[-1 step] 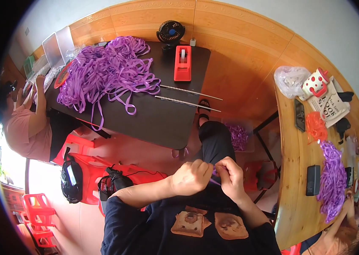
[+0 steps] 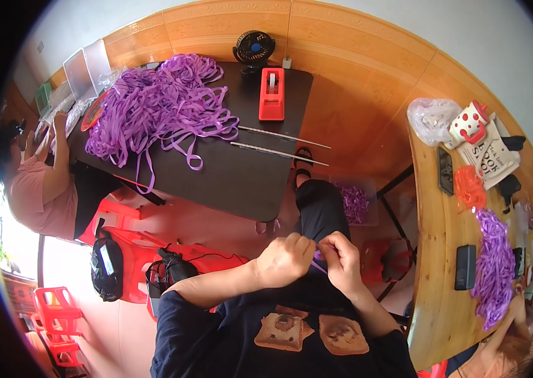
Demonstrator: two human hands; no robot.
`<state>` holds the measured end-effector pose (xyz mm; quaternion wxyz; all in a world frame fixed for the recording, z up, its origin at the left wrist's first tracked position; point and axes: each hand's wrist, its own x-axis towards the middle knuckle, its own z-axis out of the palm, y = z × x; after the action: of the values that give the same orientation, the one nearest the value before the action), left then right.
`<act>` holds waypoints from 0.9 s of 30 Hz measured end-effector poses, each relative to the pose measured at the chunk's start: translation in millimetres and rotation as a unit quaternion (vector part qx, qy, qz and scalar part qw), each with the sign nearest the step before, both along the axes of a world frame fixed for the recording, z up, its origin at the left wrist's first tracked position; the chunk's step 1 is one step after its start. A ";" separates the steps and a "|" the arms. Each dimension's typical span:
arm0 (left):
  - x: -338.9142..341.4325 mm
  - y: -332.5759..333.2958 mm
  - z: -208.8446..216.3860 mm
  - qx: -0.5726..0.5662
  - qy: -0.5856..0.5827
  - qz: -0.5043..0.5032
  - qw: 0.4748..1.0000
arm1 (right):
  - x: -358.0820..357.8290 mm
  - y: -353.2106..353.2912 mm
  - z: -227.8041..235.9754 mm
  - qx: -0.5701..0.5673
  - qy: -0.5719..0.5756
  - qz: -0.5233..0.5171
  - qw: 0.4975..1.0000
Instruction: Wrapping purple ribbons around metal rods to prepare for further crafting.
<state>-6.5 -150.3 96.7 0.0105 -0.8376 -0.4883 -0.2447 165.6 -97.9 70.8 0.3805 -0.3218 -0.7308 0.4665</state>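
Just below centre, the right hand (image 2: 341, 261) is clamping a narrow purple ribbon (image 2: 318, 256) between its fingers, probably steadying it; the left hand (image 2: 288, 259) is curling its fingers together, any grip hidden. Farther up, two thin pale rods (image 2: 279, 154) are overhanging a black tabletop (image 2: 216, 183), lying before a red plastic tape dispenser (image 2: 272, 104); upper left, tangled purple ribbons (image 2: 153, 107) are piling high.

Premises appear to be an informal workroom. Evidence: purple ribbon (image 2: 159, 107) lies heaped on 2 surfaces, a dark table (image 2: 235, 183) and a wooden table (image 2: 433, 302); a red tape dispenser (image 2: 271, 107) stands ready; other people (image 2: 39, 201) occupy both.
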 end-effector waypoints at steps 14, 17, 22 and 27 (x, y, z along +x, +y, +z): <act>-24.6 18.5 7.6 -0.570 -0.579 -0.068 0.580 | 8.1 14.8 23.1 0.110 0.068 0.090 0.988; -22.9 15.9 9.0 -0.573 -0.606 -0.082 0.545 | 9.7 14.1 29.8 0.138 0.053 0.105 0.983; -22.3 15.6 8.1 -0.588 -0.612 -0.084 0.523 | 11.9 17.0 28.8 0.158 0.050 0.111 0.980; -21.9 11.6 7.3 -0.585 -0.593 -0.089 0.546 | 9.7 16.5 36.5 0.219 0.027 0.117 0.968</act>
<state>-28.3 -138.7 104.0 -0.7956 -0.3617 -0.3419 -0.3454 175.4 -81.3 107.3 0.4040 -0.1300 -0.8370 0.3454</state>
